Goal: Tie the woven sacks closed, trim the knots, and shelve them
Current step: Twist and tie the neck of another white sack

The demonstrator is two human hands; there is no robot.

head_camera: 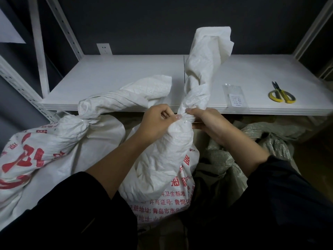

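Woven sack (pixel 162 159) stands below the front edge of the shelf (pixel 108 78), twisted top sticking up past it. Left hand (pixel 158 121) and right hand (pixel 207 123) both at the gathered neck: each grip closed tight, pinching the neck from either side. Second sack (pixel 45 150), neck knotted, lies to the left. Yellow-handled scissors (pixel 282 95) near the shelf's front right corner, clear packet (pixel 234 98) near them on their left.

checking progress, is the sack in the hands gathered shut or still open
Gathered shut: the left hand and right hand grip the sack at its twisted neck. Tied or not, cannot tell.
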